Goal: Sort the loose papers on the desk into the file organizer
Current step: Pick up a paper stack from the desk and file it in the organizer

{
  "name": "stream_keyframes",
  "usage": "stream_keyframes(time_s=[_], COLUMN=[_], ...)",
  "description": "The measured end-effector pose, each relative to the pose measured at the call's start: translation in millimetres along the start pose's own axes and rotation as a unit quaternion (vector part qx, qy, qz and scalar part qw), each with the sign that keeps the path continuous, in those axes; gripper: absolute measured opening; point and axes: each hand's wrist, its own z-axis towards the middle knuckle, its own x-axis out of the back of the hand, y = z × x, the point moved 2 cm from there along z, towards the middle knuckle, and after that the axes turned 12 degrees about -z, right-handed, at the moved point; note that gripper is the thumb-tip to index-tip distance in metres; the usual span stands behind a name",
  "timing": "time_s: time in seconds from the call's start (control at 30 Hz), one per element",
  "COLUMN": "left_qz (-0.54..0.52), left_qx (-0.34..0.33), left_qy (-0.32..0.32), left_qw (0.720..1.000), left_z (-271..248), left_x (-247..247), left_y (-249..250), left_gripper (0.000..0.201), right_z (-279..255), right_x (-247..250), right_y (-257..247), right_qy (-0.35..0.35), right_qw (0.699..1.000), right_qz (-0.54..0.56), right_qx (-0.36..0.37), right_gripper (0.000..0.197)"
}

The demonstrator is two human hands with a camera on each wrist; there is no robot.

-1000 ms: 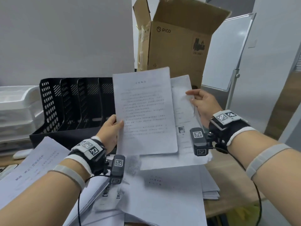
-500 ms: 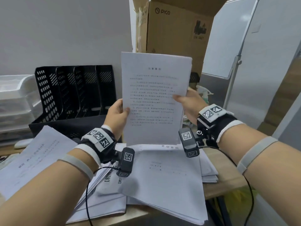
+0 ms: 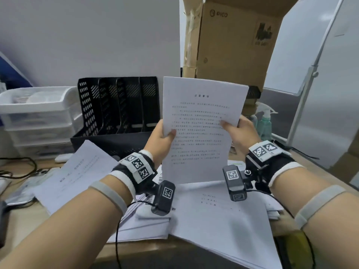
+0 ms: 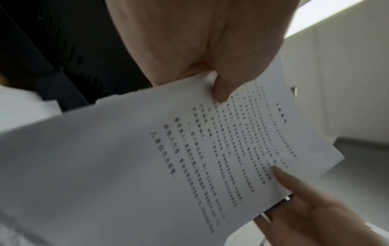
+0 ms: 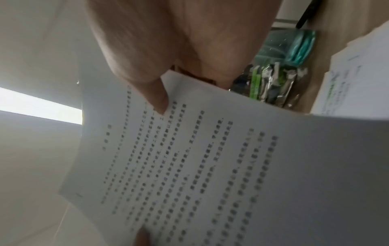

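**Sheet held up, ready to file**

Left hand [image 3: 159, 137] and right hand [image 3: 240, 133] pinch a printed sheet [image 3: 200, 131] upright by its side edges, above the desk's loose papers [image 3: 219, 216]. Next, probably: lower it edgewise into a slot of the black file organizer [image 3: 118, 107].

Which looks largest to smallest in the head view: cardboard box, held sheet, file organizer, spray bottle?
1. Cardboard box, though cropped at the top.
2. Held sheet and file organizer: alike; the sheet is nearer the camera, so unsure.
3. Spray bottle.
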Motion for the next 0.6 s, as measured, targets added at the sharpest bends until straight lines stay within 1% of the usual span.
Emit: stream_keyframes(time_s=[0.03,0.1,0.17,0.23,0.33,0.43,0.47,0.53,0.6], left_qz=[-0.012,-0.038,-0.054,-0.037,0.056,0.126,0.135,0.139,0.127], left_qx=[-0.005,-0.013,-0.013,0.012,0.096,0.146,0.157,0.168,0.165], left_qy=[0.007,0.045,0.073,0.065,0.071,0.128,0.155,0.207,0.248], left_qw=[1.0,0.998,0.996,0.997,0.991,0.973,0.966,0.954,0.946], left_z=[-1.9,-11.4,-22.7,-33.3,-55.1,-82.7,-92.9,-112.8,-127.1], left_x=[3.8,21.1,41.6,61.9,97.4,148.9,168.5,202.2,224.9], left_y=[7.3,21.5,35.2,47.6,70.9,91.3,94.8,99.2,100.6], left_gripper=[0.026,0.028,0.032,0.032,0.021,0.02,0.019,0.01,0.008], right_z=[-0.1,-1.9,-6.9,-12.2,-10.7,1.0,5.1,9.2,13.0], right_x=[-2.7,-18.9,-35.8,-49.8,-69.9,-87.5,-93.1,-104.6,-116.9], right_y=[-5.5,-11.7,-19.6,-32.9,-51.5,-61.2,-63.5,-67.2,-69.5], right_qy=[-0.031,-0.102,-0.133,-0.129,-0.106,-0.08,-0.073,-0.071,-0.075], right_qw=[0.999,0.995,0.99,0.989,0.986,0.988,0.99,0.99,0.99], right_qz=[0.006,-0.003,-0.039,-0.055,-0.101,-0.112,-0.111,-0.113,-0.11], right_qx=[0.011,0.013,0.026,0.053,0.084,0.066,0.055,0.04,0.044], right_gripper=[0.012,0.014,0.013,0.018,0.024,0.026,0.027,0.028,0.027])
